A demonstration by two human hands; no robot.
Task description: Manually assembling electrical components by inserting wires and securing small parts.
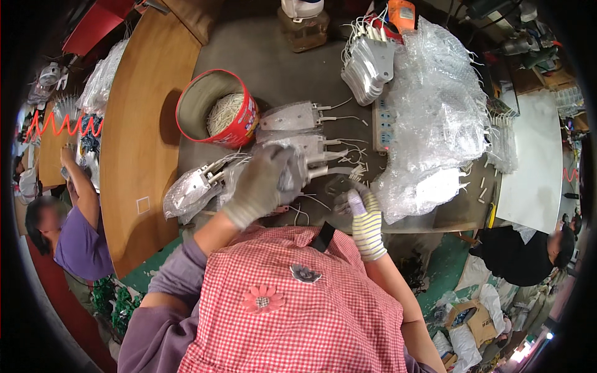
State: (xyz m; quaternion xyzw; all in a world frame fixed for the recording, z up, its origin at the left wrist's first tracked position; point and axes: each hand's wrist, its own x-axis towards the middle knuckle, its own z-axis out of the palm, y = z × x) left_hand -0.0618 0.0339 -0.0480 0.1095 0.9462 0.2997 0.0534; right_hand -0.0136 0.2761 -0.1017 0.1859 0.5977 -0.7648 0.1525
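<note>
My left hand (pixel 264 180), in a grey-coated knit glove, is closed over a bubble-wrapped metal plate (pixel 309 148) with white sleeves and wires at its right end. Motion blurs its fingers. My right hand (pixel 367 225), in a striped glove, is just right of those wire ends. Its fingers curl together at a blurred spot, and what they hold cannot be made out. Small white tubes (pixel 359 171) lie beside its fingertips. Another wrapped plate (pixel 289 117) lies beyond my left hand, and a wrapped bundle (pixel 189 189) is left of it.
A red bucket (pixel 233 127) of white tubes stands at the back left. Bare plates (pixel 368 65) are stacked at the far right, beside a large bubble-wrapped pile (pixel 435 118) and a power strip (pixel 381 124). A bottle (pixel 303 28) stands at the back. Other people sit on both sides.
</note>
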